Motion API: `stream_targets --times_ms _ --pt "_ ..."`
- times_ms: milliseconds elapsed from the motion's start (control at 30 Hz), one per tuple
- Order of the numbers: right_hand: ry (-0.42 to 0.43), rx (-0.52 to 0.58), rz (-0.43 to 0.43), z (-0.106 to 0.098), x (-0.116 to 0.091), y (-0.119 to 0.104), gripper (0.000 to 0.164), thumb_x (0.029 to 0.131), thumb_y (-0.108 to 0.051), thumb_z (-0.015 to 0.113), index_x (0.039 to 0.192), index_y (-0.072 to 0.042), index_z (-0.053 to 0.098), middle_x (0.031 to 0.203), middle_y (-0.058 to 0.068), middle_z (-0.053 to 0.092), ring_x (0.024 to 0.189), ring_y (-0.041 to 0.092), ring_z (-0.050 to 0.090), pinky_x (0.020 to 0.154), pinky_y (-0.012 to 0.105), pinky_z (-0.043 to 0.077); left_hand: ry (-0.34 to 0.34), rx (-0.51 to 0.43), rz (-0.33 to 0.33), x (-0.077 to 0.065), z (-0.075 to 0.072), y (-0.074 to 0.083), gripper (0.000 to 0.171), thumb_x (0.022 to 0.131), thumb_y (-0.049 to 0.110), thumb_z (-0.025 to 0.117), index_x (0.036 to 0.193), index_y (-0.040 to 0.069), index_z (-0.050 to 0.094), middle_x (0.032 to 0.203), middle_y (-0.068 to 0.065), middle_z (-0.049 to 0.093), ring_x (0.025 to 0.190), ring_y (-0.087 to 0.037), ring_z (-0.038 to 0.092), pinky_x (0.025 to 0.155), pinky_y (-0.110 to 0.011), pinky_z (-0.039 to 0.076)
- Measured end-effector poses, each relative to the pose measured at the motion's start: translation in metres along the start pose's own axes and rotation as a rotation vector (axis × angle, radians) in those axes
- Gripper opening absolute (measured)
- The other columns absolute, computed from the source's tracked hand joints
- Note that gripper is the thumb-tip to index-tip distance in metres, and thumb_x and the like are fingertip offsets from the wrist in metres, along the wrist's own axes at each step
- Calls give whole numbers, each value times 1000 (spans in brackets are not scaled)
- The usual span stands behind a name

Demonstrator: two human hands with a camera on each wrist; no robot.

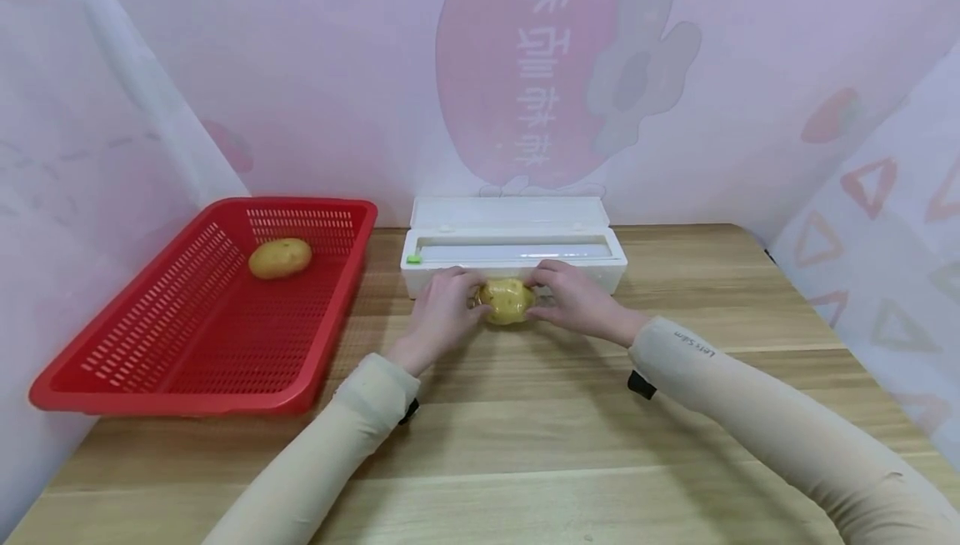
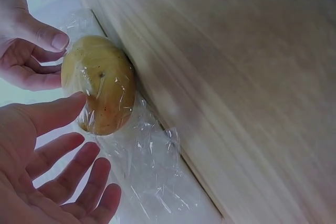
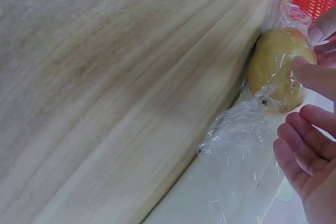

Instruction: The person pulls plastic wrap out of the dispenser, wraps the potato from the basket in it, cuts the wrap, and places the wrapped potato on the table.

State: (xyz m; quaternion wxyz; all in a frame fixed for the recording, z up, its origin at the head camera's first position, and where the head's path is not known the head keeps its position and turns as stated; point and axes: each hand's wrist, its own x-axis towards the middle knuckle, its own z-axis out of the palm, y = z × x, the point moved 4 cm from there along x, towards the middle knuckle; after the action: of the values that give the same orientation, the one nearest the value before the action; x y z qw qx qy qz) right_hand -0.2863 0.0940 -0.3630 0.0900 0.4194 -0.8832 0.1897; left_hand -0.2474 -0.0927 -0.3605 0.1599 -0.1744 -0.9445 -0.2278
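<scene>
A yellow potato wrapped in glossy clear film sits between my two hands, close against the front of a white cling film box. My left hand holds its left end, thumb on the near side. From the other end my right hand holds it, thumb also near. In the left wrist view, crinkled cling film spreads past the potato. The right wrist view shows loose film beyond its other end. The box's lid stands raised, with a green slider at its left.
To the left stands a red plastic basket with slotted walls. Inside lies another potato. The wooden table runs under everything, and a printed cloth backdrop rises behind it and at both sides.
</scene>
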Motion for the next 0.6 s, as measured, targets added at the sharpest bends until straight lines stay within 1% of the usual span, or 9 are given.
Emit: stream_targets --times_ms 233,333,400,467,600 --pt "22 27 -18 -3 3 -4 33 84 -24 81 106 -2 70 104 7 65 95 20 59 83 36 49 -9 9 -17 0 -3 0 34 79 13 84 111 5 74 107 -11 69 99 -26 61 88 -42 48" --pt "22 21 -17 -4 4 -6 33 85 -25 80 106 -2 70 104 6 65 95 20 60 84 36 49 -15 -2 -23 0 -5 -1 33 80 13 83 111 5 73 108 -11 69 100 -26 61 89 -43 47" --pt "22 14 -17 -4 6 -7 33 85 -25 80 107 -2 70 104 6 65 96 20 60 84 36 49 -3 -15 -35 0 -8 -3 34 81 14 83 112 4 73 109 -12 69 102 -27 61 89 -43 48" --pt "29 10 -19 -5 9 -9 32 86 -24 79 107 -1 70 104 7 65 96 21 60 85 36 49 38 -29 -54 -1 -12 -7 36 81 16 83 113 3 72 111 -13 67 104 -30 59 92 -44 46" --pt "48 23 -29 -9 19 -14 31 89 -22 76 108 1 69 105 10 65 98 23 61 89 37 48 182 -110 -123 -4 -23 -20 45 80 19 84 118 0 68 120 -18 61 113 -36 49 97 -47 40"
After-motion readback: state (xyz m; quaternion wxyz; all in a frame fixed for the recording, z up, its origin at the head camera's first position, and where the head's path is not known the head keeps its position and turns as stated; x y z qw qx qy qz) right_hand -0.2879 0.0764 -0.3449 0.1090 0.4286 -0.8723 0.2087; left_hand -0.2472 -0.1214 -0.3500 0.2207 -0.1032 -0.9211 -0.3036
